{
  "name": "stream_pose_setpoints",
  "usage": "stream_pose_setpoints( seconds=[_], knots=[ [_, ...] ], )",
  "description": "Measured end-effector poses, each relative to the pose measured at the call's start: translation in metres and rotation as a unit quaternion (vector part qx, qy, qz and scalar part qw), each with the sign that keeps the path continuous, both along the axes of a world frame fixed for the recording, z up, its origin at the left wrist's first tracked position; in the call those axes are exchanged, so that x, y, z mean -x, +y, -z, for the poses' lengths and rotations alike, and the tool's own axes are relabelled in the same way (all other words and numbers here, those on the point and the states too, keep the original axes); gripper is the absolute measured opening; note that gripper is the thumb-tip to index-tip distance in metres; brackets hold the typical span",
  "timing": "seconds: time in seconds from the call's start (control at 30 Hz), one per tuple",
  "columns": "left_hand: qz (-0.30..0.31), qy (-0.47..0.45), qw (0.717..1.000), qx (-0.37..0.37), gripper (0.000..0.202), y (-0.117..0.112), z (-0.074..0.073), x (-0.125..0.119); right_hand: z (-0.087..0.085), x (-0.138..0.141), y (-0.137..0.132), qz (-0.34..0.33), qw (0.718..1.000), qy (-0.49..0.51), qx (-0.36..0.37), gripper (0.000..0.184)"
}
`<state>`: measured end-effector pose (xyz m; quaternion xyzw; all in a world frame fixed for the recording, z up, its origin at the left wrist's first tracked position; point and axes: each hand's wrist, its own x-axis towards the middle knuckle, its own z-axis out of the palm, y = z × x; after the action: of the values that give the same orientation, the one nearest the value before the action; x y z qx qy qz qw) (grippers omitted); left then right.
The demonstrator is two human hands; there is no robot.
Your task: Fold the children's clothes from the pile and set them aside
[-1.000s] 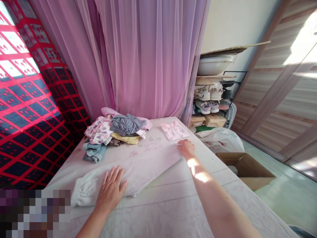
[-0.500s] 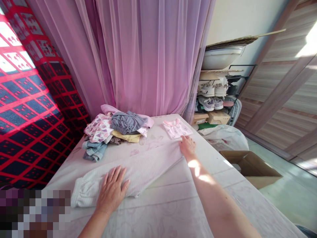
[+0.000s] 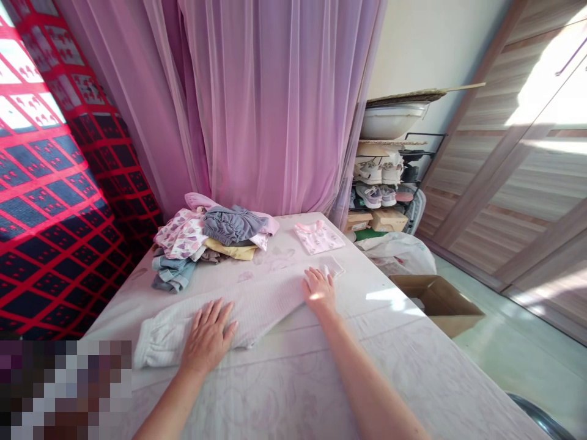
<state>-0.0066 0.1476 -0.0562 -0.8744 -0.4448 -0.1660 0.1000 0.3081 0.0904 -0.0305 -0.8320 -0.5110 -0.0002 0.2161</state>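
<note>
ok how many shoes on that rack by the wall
4 visible: two white shoes side by side on the upper level, and two lilac-grey shoes side by side just below them. More could be hidden behind these.

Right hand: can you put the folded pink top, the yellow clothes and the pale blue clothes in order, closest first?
1. Folded pink top: on the table, straight ahead of the right hand.
2. Yellow clothes: in the pile, to the left.
3. Pale blue clothes: farther left, at the pile's edge.

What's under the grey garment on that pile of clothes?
A yellow garment shows beneath the grey garment; anything else under it is covered and cannot be seen.
</note>
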Motion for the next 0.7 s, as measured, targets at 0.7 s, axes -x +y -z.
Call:
stream_pose_setpoints(
  seconds=[0.7],
  knots=[
    [0.179, -0.129, 0.975, -0.001, 0.035, -0.042, -0.001, -0.02, 0.02, 0.086, -0.069, -0.08, 0.983, 0.1, -0.129, 0.032]
  ],
)
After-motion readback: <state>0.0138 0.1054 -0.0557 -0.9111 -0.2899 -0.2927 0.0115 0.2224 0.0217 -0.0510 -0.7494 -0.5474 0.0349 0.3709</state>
